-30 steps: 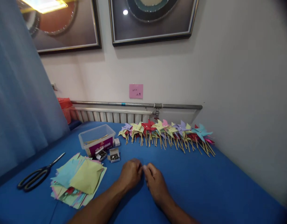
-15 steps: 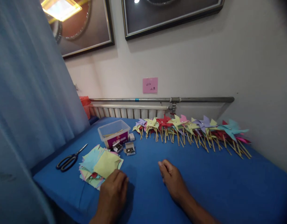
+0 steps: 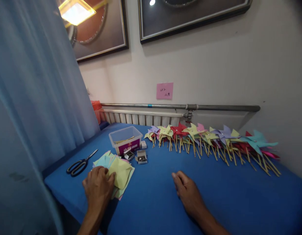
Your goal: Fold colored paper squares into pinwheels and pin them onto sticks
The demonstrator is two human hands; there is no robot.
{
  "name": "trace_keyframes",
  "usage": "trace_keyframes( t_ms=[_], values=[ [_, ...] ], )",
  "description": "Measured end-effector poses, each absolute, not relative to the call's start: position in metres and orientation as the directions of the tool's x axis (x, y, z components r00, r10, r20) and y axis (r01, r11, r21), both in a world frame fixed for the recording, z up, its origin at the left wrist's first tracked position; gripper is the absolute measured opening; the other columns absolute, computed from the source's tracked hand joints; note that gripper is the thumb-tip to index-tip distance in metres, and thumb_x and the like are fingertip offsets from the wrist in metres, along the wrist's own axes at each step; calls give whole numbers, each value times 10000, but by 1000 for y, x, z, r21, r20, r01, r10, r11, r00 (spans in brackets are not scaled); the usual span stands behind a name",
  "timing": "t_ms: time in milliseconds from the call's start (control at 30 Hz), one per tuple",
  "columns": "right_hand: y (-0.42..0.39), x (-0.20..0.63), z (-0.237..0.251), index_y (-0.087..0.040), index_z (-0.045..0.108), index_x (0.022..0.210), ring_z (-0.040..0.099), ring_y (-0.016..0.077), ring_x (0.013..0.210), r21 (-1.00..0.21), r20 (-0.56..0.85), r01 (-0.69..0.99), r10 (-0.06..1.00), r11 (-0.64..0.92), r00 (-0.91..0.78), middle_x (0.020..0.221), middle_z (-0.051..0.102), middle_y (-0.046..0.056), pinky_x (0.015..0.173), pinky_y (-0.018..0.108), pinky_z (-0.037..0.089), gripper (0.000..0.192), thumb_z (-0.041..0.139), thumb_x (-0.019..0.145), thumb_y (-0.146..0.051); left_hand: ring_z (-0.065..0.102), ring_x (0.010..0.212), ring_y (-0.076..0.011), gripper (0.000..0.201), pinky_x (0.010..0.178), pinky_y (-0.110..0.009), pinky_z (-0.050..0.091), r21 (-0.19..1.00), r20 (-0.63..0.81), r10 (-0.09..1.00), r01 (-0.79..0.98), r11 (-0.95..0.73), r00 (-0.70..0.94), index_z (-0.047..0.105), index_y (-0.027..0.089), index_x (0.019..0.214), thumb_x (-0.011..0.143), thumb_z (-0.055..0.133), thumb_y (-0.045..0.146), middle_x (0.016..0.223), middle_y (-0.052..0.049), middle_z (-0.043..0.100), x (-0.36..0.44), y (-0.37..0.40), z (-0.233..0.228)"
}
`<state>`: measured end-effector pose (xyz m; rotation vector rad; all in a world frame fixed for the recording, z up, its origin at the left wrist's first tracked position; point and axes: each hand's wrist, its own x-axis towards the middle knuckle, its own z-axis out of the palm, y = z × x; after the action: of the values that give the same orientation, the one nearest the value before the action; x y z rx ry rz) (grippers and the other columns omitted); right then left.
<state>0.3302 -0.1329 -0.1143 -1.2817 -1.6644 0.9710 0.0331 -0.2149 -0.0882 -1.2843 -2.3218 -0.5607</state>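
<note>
Paper stack (image 3: 119, 173) lies on the blue cloth (image 3: 151, 195), left hand (image 3: 98, 182) curled over it; we cannot tell whether its fingers grip. Right hand (image 3: 187, 193) loosely clenched, nothing visible in it. We judge the stack light, easily creased, best taken by an edge. Pink note (image 3: 165, 90) seems to read "252", rest unclear; purple label (image 3: 128, 146) illegible to us.

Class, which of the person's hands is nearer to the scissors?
Left. The left hand is at the paper stack, near the scissors; the right hand is farther off, beyond the stack.

Scissors (image 3: 84, 162) lie left of the papers (image 3: 120, 174), pinwheels (image 3: 193, 131) right of the tub (image 3: 129, 146).
</note>
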Motion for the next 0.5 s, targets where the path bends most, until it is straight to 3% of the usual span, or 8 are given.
trace_keyframes(
  t_ms=[300,500],
  values=[
    [-133,330,-114,-252,330,659,401,126,488,-920,127,350,978,178,-165,543,382,-74,511,264,311,391,402,916,-538,601,893,-249,267,797,-376,369,187,524,728,894,408,-442,685,215,757,905,488,320,900,-63,707,20,-213,-82],
    [-132,330,-114,-250,347,659,410,128,501,-915,138,356,976,191,-170,550,393,-69,521,263,325,384,397,922,-525,596,1035,-263,308,864,-388,408,200,622,695,932,303,-360,748,231,913,938,453,316,1125,-61,709,17,-216,-80]
  ],
)
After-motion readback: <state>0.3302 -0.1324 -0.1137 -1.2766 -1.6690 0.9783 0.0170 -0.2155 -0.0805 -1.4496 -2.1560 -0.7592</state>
